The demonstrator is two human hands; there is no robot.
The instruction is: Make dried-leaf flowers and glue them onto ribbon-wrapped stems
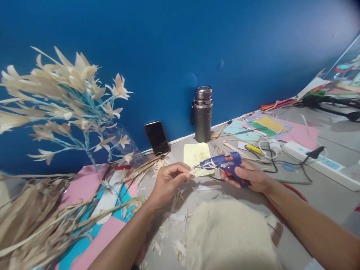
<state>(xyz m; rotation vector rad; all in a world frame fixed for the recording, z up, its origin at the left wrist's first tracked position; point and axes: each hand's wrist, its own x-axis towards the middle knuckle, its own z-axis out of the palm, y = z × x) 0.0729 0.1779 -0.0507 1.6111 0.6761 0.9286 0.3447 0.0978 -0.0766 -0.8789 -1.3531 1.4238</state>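
Observation:
My right hand [249, 175] is wrapped round a blue hot glue gun [221, 163] with orange parts, its nozzle pointing left. My left hand [173, 182] pinches a small pale strip, like a piece of dried husk [194, 171], close to the nozzle tip. Whether the nozzle touches the strip I cannot tell. Beneath the nozzle lies a yellow sheet of paper [197, 152] with dark marks. A rounded beige, cloth-like form [230, 234] fills the near middle below my hands.
Dried-husk flowers on blue stems [84, 101] rise at left, above husk strips [36, 210] and coloured paper [84, 183]. A phone [157, 138] leans on the wall beside a metal flask [203, 116]. To the right are a yellow cutter [253, 149], cables and a white power strip [323, 165].

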